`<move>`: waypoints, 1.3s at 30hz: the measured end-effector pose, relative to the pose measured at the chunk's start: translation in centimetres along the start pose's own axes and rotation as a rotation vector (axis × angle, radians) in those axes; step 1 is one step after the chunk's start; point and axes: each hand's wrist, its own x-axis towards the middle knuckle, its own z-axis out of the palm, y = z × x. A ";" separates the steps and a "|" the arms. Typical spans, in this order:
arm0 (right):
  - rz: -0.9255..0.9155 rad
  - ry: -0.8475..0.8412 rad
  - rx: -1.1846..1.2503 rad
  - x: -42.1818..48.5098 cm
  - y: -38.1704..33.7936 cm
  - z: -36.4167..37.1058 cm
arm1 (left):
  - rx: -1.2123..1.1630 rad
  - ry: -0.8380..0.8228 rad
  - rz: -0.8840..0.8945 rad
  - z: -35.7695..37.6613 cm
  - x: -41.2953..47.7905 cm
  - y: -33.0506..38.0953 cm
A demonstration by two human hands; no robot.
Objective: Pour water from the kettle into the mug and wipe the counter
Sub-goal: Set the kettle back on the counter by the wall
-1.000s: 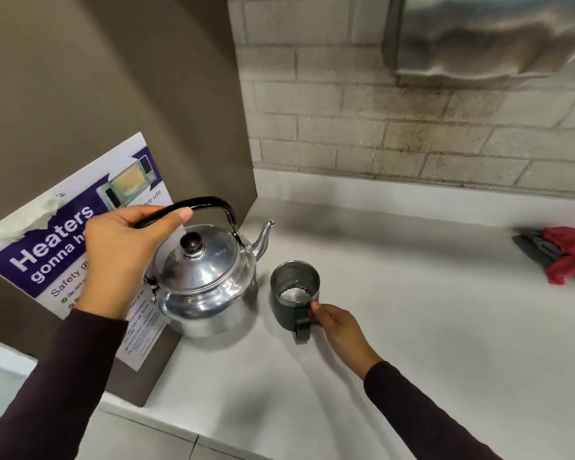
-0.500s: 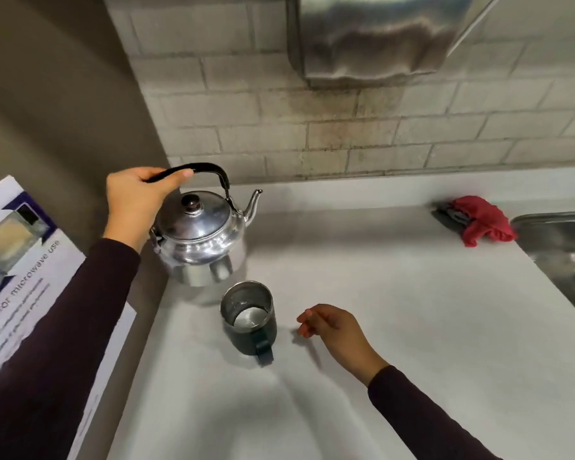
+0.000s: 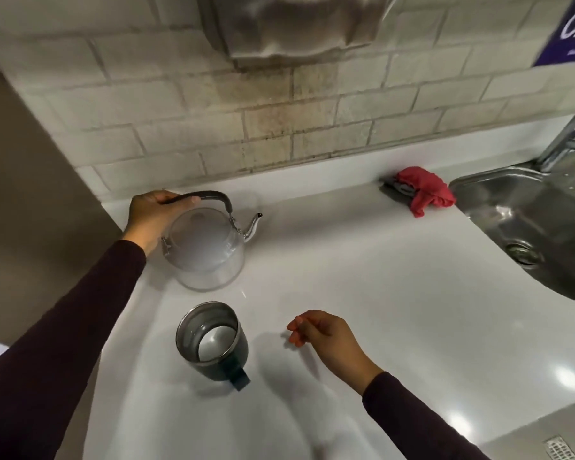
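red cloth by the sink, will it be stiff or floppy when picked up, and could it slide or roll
The red cloth lies crumpled in soft folds, so it will likely droop from the hand. It looks thin, so probably light. Bunched flat on the counter, it should not roll, though it may slide on that glossy surface.

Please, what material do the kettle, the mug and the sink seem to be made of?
The round silver kettle looks like polished metal: its spout shines, though its body is blurred. Its arched black handle looks matte, perhaps plastic.
The dark green mug seems steel inside, with grey reflective walls; the outside looks coated and matte.
The sink basin appears to be brushed stainless steel, showing streaked highlights.
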 end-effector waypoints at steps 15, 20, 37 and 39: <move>0.016 0.054 -0.051 0.0 0.0 -0.8 | 0.085 -0.126 0.049 0.6 4.4 -3.2; 0.007 0.082 -0.089 -0.6 -0.2 -1.0 | 0.208 -0.120 0.007 1.3 7.2 -3.8; -0.006 0.112 -0.065 -2.5 -0.2 -3.1 | 0.102 -0.180 0.162 2.1 -6.6 0.7; -0.005 0.105 -0.068 -2.5 0.1 -3.8 | 0.063 -0.235 0.193 3.4 -10.6 0.8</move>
